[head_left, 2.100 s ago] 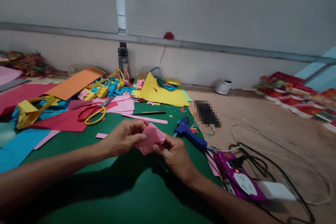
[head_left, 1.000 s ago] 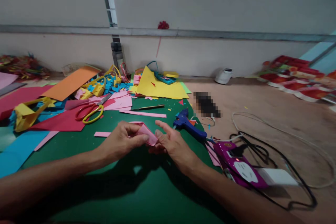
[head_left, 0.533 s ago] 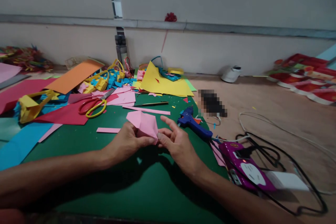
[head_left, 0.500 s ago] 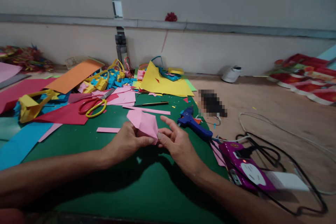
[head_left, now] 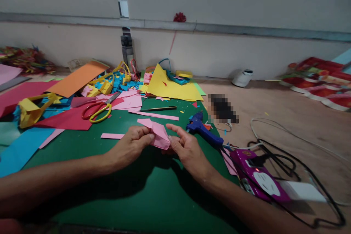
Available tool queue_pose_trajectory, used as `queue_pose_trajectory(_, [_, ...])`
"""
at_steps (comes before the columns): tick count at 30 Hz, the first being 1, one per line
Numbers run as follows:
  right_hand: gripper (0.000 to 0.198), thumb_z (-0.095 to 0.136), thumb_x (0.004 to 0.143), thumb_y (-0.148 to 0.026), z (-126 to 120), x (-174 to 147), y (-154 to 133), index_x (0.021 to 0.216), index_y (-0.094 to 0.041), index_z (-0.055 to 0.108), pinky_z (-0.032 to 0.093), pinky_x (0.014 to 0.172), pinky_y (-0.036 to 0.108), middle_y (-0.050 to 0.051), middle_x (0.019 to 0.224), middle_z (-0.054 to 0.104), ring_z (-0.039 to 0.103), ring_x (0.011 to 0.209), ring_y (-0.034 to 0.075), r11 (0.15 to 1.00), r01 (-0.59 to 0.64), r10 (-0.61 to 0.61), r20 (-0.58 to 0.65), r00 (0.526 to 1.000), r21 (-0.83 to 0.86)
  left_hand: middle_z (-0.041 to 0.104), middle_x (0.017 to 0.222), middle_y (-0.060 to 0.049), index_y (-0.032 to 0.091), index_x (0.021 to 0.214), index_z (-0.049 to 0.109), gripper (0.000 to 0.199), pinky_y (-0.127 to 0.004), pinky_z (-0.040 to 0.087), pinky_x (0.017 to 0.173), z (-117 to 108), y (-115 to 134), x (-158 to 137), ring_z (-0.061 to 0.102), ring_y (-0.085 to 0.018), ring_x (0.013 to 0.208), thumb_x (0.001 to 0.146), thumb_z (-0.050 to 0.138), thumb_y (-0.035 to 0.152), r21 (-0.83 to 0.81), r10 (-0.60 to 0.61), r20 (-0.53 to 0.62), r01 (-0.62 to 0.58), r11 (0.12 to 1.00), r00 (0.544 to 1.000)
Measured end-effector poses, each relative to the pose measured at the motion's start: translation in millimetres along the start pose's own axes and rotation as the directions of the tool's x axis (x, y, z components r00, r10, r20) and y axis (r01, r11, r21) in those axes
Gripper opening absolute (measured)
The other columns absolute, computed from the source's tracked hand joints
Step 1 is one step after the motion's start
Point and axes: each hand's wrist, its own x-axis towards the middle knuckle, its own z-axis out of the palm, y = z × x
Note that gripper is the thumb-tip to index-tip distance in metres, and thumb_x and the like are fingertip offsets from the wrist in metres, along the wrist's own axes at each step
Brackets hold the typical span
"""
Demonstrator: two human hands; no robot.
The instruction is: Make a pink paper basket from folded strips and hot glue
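A folded piece of pink paper (head_left: 159,135) is held above the green table (head_left: 148,190), between both hands. My left hand (head_left: 133,144) pinches its left side, thumb in front and fingers behind. At its lower right corner my right hand (head_left: 186,148) grips the paper between thumb and fingers, with the index finger stretched out. Behind the hands lie a pink paper strip (head_left: 153,116) and a thin dark pen-like stick (head_left: 159,108). Another pink strip (head_left: 112,136) lies left of the paper. A blue glue gun (head_left: 204,129) rests just right of my right hand.
Scissors (head_left: 100,111) with red and yellow handles lie on red paper at the left. A purple power strip (head_left: 260,175) with cables sits at the right. Yellow sheets (head_left: 172,84), orange paper (head_left: 78,80) and folded paper baskets (head_left: 31,111) lie around the table's far side.
The pink paper has been turned and shifted slightly right, showing a different face. My left hand has moved its grip along the paper's left side; my right hand stays at the right corner.
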Motion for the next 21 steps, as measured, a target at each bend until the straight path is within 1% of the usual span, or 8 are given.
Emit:
queue_pose_trajectory(2, [0.048, 0.053, 0.08, -0.033, 1.3, -1.6, -2.2, 0.124, -0.014, 0.046, 0.046, 0.062, 0.028, -0.003, 0.058, 0.06, 0.059, 0.06, 0.014, 1.0, -0.007, 0.007, 0.009, 1.0, -0.012, 0.067, 0.074, -0.003, 0.013, 0.075, 0.064, 0.016, -0.025, 0.045, 0.069, 0.8, -1.3, 0.0, 0.059, -0.015, 0.071, 0.074, 0.058, 0.028, -0.001, -0.016, 0.007, 0.016, 1.0, 1.0])
queue_pose_trajectory(5, [0.049, 0.052, 0.081, -0.035, 4.1, -4.7, -5.5, 0.125, -0.014, 0.045, 0.044, 0.059, 0.026, -0.002, 0.06, 0.063, 0.059, 0.06, 0.014, 1.0, -0.008, 0.009, 0.043, 0.999, -0.03, 0.067, 0.069, -0.004, 0.012, 0.072, 0.064, 0.015, -0.024, 0.044, 0.06, 3.0, -3.5, -0.2, 0.058, -0.015, 0.063, 0.068, 0.066, 0.026, 0.057, -0.04, -0.048, 0.043, 0.997, 0.998])
queue_pose_trajectory(7, [0.048, 0.05, 0.083, -0.035, 5.0, -5.9, -6.7, 0.125, -0.014, 0.046, 0.042, 0.055, 0.024, -0.002, 0.06, 0.063, 0.058, 0.058, 0.013, 0.999, 0.008, -0.005, 0.058, 0.998, -0.053, 0.067, 0.065, -0.004, 0.012, 0.068, 0.065, 0.014, -0.023, 0.042, 0.057, 3.7, -3.8, -0.8, 0.057, -0.014, 0.06, 0.068, 0.065, 0.026, 0.091, -0.029, -0.068, 0.035, 0.995, 0.997])
queue_pose_trajectory(9, [0.046, 0.048, 0.085, -0.036, 4.5, -5.3, -6.8, 0.125, -0.013, 0.046, 0.04, 0.053, 0.024, -0.002, 0.059, 0.062, 0.056, 0.056, 0.013, 0.996, 0.026, -0.022, 0.052, 0.998, -0.081, 0.067, 0.065, -0.003, 0.013, 0.067, 0.066, 0.017, -0.023, 0.042, 0.059, 3.0, -2.7, -1.6, 0.058, -0.014, 0.061, 0.074, 0.059, 0.027, 0.079, -0.005, -0.036, 0.008, 0.997, 0.999])
queue_pose_trajectory(12, [0.044, 0.044, 0.088, -0.04, 1.4, -2.6, -5.6, 0.121, -0.012, 0.049, 0.039, 0.051, 0.023, -0.002, 0.056, 0.059, 0.055, 0.053, 0.013, 0.99, 0.055, -0.052, 0.028, 0.998, -0.131, 0.067, 0.072, -0.002, 0.015, 0.07, 0.067, 0.024, -0.024, 0.043, 0.07, -0.4, -1.7, -2.1, 0.059, -0.015, 0.07, 0.081, 0.051, 0.029, 0.026, 0.004, 0.011, -0.004, 1.0, 1.0])
queue_pose_trajectory(15, [0.043, 0.038, 0.09, -0.045, -2.6, -1.3, -5.2, 0.113, -0.013, 0.056, 0.04, 0.05, 0.024, -0.003, 0.053, 0.055, 0.052, 0.051, 0.013, 0.965, 0.144, -0.149, -0.007, 0.989, -0.22, 0.065, 0.074, -0.002, 0.016, 0.072, 0.066, 0.022, -0.025, 0.042, 0.074, -4.5, -6.5, -1.1, 0.057, -0.016, 0.075, 0.078, 0.056, 0.034, -0.035, -0.036, -0.084, 0.033, 0.999, 0.996])
queue_pose_trajectory(18, [0.042, 0.034, 0.092, -0.046, -6.3, -3.7, -7.0, 0.103, -0.016, 0.062, 0.042, 0.054, 0.026, -0.001, 0.058, 0.055, 0.053, 0.054, 0.013, 0.862, 0.29, -0.34, -0.048, 0.939, -0.415, 0.063, 0.08, -0.003, 0.016, 0.071, 0.065, 0.022, -0.027, 0.041, 0.076, -7.3, -15.0, 0.2, 0.054, -0.018, 0.083, 0.072, 0.06, 0.038, -0.131, -0.096, -0.177, 0.073, 0.989, 0.98])
queue_pose_trajectory(21, [0.033, 0.039, 0.092, -0.041, -8.4, -6.8, -9.3, 0.1, -0.019, 0.063, 0.045, 0.061, 0.028, 0.004, 0.074, 0.062, 0.058, 0.066, 0.016, 0.672, 0.429, -0.543, -0.008, 0.839, -0.603, 0.062, 0.09, -0.004, 0.017, 0.073, 0.065, 0.022, -0.028, 0.04, 0.081, -8.5, -18.5, -0.7, 0.052, -0.02, 0.092, 0.07, 0.059, 0.038, -0.156, -0.133, -0.217, 0.101, 0.983, 0.967])
